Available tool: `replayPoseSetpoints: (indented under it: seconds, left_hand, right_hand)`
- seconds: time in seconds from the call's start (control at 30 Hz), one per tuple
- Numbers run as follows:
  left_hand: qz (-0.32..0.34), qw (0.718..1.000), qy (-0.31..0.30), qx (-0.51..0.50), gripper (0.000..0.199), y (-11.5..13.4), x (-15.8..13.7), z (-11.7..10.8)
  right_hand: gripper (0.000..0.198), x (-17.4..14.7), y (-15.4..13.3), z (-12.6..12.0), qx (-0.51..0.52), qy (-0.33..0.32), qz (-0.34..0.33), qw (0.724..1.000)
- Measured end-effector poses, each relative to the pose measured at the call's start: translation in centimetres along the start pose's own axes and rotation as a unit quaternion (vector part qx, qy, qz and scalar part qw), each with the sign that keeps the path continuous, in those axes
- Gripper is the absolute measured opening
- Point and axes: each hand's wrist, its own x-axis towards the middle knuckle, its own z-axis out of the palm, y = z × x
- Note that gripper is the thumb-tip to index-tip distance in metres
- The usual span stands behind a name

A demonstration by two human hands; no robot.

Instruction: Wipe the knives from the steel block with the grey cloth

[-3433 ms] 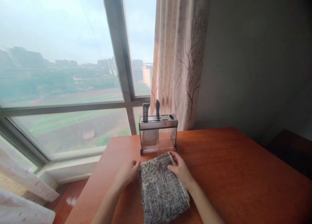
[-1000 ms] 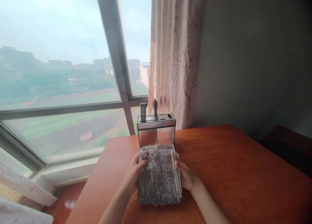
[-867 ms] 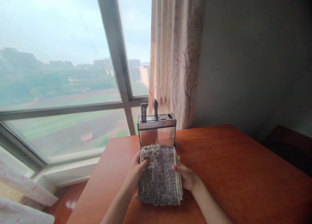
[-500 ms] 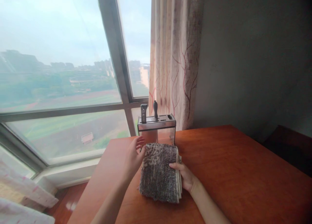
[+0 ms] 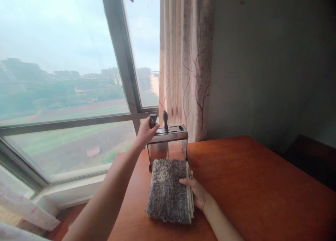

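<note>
While the window (image 5: 65, 76) fills the left of the view, the left hand (image 5: 145, 132) is up at the knife block (image 5: 168, 144), fingers closed around the flat grey handle (image 5: 153, 120) that stands in the leftmost slot. The thumb and fingertips wrap the handle's top; the blade is down inside the clear case, so the knife sits seated in the block. Just right of it a second, rounded black handle (image 5: 165, 119) stands in its own slot, untouched. In front of the block lies the mat (image 5: 168, 190), a folded grey pile piece, flat on the table (image 5: 249, 185). The right hand (image 5: 196, 195) rests at the mat's right edge, fingers curled loosely over the folded layers, pressing more than gripping. A curtain (image 5: 186, 59) hangs behind the block.

By my reading, the step in hand is taking hold of the knife at the block, with the mat steadied below. The next move calls for a straight upward pull along the slot, since a tilt could bind the blade or tip the light case, and care that the edge clears the right hand.
</note>
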Motion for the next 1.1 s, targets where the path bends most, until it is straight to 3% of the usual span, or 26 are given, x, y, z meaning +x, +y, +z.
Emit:
replayPoseSetpoints:
  seconds: [0.2, 0.5, 0.8, 1.1]
  left_hand:
    - [0.001, 0.995, -0.032, -0.091, 0.024, 0.4, 0.7, 0.0]
    - [0.047, 0.989, 0.022, -0.138, 0.022, 4.7, 3.0, 0.0]
    - [0.166, 0.976, 0.056, -0.132, 0.020, 9.9, 5.3, -0.2]
    - [0.201, 0.959, 0.113, -0.164, 0.017, 12.5, 7.1, -1.4]
  right_hand:
    - [0.035, 0.0, 0.0, 0.1, -0.009, -0.015, -0.004, 1.000]
    - [0.038, 0.0, -0.1, 0.1, -0.009, -0.013, -0.005, 1.000]
    - [0.037, 0.2, 0.2, -0.2, -0.022, 0.002, -0.007, 1.000]
    - [0.036, 0.3, 0.2, -0.3, -0.028, 0.005, -0.001, 1.000]
